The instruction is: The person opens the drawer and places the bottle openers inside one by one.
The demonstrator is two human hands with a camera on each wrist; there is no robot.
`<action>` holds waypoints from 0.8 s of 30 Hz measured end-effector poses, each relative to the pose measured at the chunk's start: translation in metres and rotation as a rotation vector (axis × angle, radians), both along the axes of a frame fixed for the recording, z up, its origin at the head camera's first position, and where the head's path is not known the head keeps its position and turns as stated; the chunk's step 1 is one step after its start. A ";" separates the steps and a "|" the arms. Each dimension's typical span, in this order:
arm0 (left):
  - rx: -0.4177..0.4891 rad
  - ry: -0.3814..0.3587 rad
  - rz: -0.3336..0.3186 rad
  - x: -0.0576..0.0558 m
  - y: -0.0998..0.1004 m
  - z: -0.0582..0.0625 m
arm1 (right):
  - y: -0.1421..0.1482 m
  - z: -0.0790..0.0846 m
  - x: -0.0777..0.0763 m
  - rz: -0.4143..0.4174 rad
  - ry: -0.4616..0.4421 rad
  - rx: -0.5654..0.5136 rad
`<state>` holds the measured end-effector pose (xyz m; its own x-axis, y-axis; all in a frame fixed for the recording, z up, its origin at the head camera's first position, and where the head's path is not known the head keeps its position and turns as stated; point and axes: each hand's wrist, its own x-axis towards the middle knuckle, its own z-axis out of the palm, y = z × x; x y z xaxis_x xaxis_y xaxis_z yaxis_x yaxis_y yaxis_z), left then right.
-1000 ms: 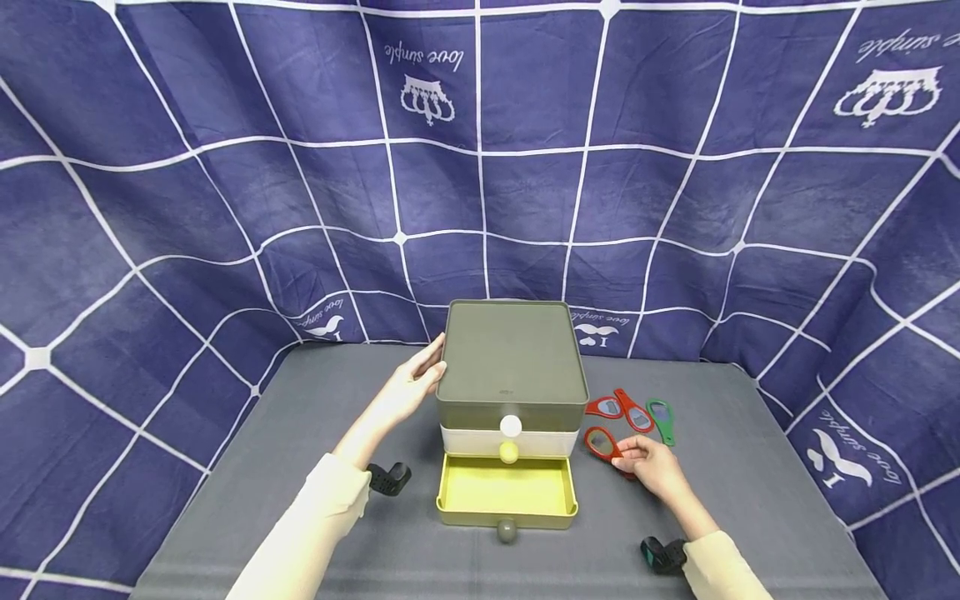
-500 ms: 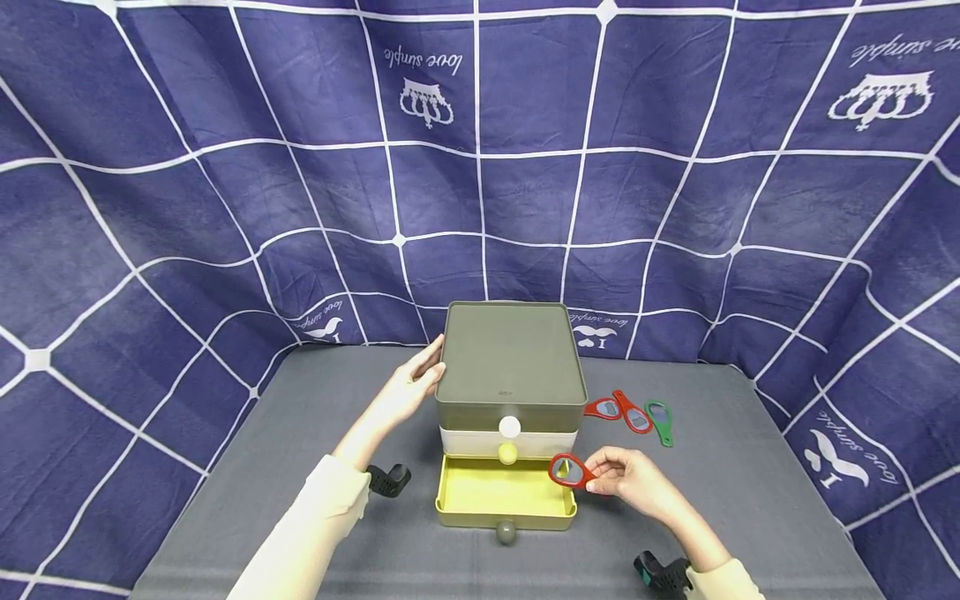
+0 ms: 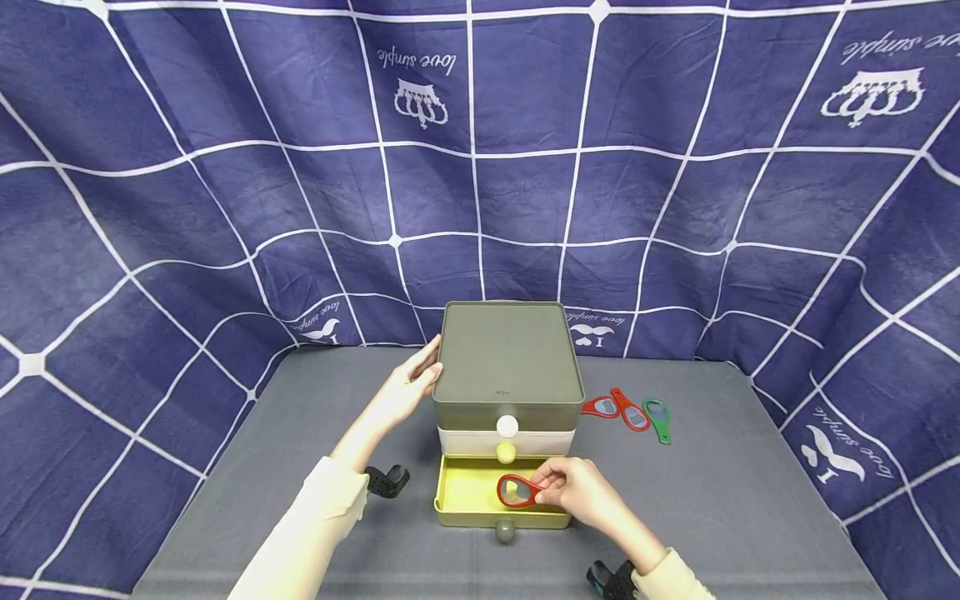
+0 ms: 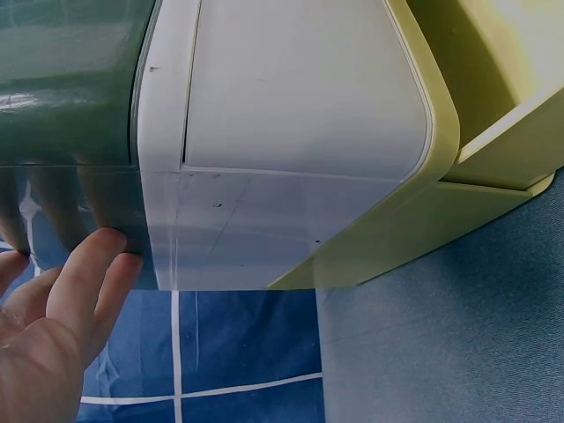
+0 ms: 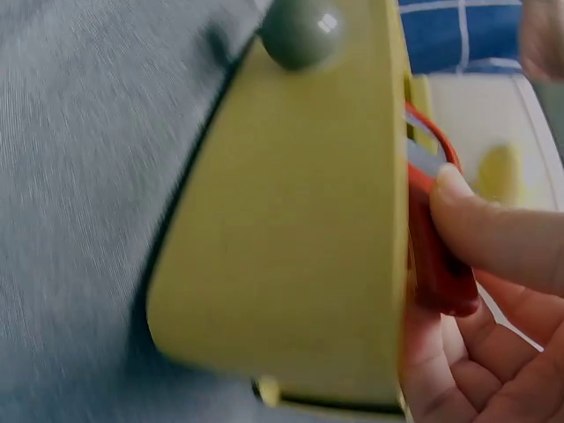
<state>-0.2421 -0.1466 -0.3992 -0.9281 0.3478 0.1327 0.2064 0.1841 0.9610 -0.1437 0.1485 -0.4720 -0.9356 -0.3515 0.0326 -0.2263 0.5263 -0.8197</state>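
Note:
A small stacked drawer cabinet [image 3: 508,354] has its bottom yellow drawer [image 3: 459,487] pulled out. My right hand [image 3: 576,490] pinches a red bottle opener [image 3: 517,503] by its handle, with the oval head over the open drawer. In the right wrist view, thumb and fingers hold the red handle [image 5: 434,256] just behind the drawer's front panel [image 5: 282,211]. My left hand [image 3: 401,390] rests with extended fingers against the cabinet's left side. The left wrist view shows its fingertips [image 4: 106,240] at the dark green upper section [image 4: 75,88].
To the right of the cabinet lie two more red bottle openers [image 3: 632,413] and a green one [image 3: 660,423] on the grey cloth [image 3: 720,467]. White and yellow round knobs [image 3: 507,426] jut from the upper drawers. A blue checked curtain [image 3: 525,192] encloses the back and sides.
My right hand has carried the red bottle opener leftward from the cloth beside the cabinet to over the open bottom drawer. The left hand stays against the cabinet's side.

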 end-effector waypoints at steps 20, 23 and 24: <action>-0.015 -0.001 -0.006 -0.003 -0.002 -0.002 | -0.036 -0.023 -0.001 -0.004 0.333 0.323; -0.015 -0.002 -0.009 -0.003 -0.001 -0.002 | -0.034 -0.019 0.001 -0.010 0.318 0.313; -0.015 -0.002 -0.010 -0.003 -0.001 -0.001 | -0.033 -0.017 0.002 -0.009 0.303 0.299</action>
